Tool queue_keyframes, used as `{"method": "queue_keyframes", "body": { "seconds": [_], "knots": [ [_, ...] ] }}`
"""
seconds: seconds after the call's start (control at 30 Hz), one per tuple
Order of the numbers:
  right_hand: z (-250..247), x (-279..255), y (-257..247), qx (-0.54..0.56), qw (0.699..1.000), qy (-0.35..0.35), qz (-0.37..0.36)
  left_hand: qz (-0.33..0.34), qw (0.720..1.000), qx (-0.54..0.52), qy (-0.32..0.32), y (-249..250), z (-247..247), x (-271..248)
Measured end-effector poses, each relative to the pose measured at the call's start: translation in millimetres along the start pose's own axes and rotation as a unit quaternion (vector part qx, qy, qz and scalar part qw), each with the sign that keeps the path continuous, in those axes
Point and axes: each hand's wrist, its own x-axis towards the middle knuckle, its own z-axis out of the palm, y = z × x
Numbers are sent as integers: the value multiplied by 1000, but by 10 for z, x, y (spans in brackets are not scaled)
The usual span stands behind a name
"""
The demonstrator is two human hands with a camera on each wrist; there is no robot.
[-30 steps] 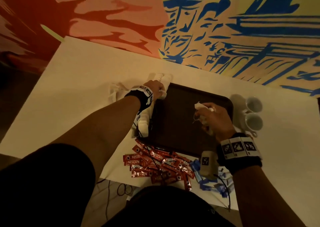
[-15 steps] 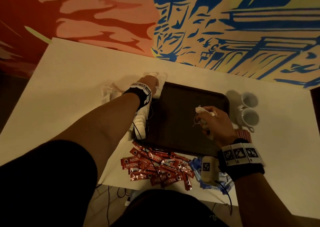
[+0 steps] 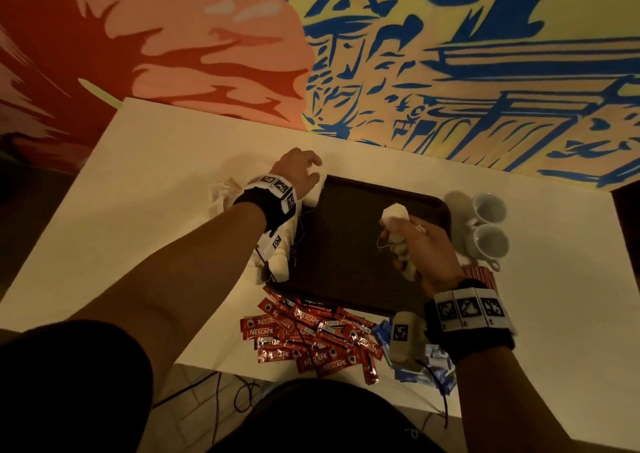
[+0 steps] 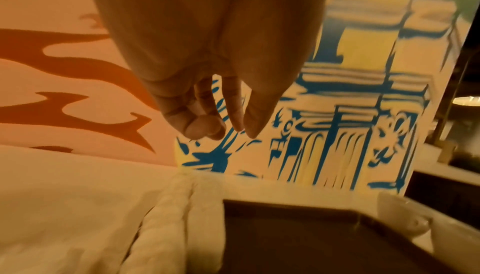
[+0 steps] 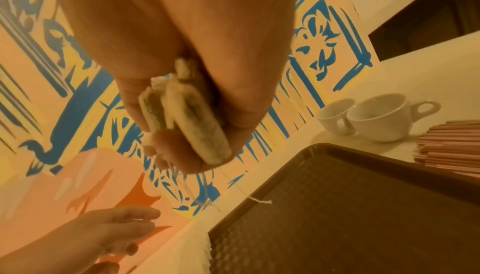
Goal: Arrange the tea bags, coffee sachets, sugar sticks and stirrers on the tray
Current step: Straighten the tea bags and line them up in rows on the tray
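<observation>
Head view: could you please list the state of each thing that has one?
Tray: bare, flat on the table.
Tea bags: bunched in the right hand.
Left hand: holding nothing.
Coffee sachets: piled off the tray.
Cups: upright, empty.

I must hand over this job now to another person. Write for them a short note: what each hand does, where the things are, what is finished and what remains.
Right hand: grips a bunch of tea bags above the tray, strings hanging down.
Left hand: empty, fingers relaxed, over the tray's far left corner.
More tea bags lie along the tray's left edge.
Coffee sachets are piled on the table in front of the tray; blue sugar sticks to their right; stirrers beside the two cups, right of the tray.
Done: the tray's visible surface is bare.
Left: set down the tea bags, then sachets, sugar, stirrers.
</observation>
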Motion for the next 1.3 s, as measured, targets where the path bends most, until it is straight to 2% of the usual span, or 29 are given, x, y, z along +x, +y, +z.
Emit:
{"method": "queue_keyframes", "body": {
  "seconds": [0.17,0.27,0.47,0.83,1.07,1.3],
  "knots": [
    [-119,-115,-112,-14,998,-52,-19,48,990,-131,7,411,-256,-565],
    [-191,-196,-169,-10,996,-74,-41,70,973,-218,-24,767,-439,-942],
    [-292,-402,-291,4,987,-113,-118,129,958,-245,-71,1405,-645,-1546],
    [-591,-768,-401,74,959,-197,-188,146,962,-227,36,1948,-795,-2105],
    [-805,-867,-354,99,953,-202,-205,129,951,-272,64,2125,-644,-2408],
    [-985,-874,-287,106,955,-165,-222,87,941,-311,99,2311,-478,-2539]
  ]
}}
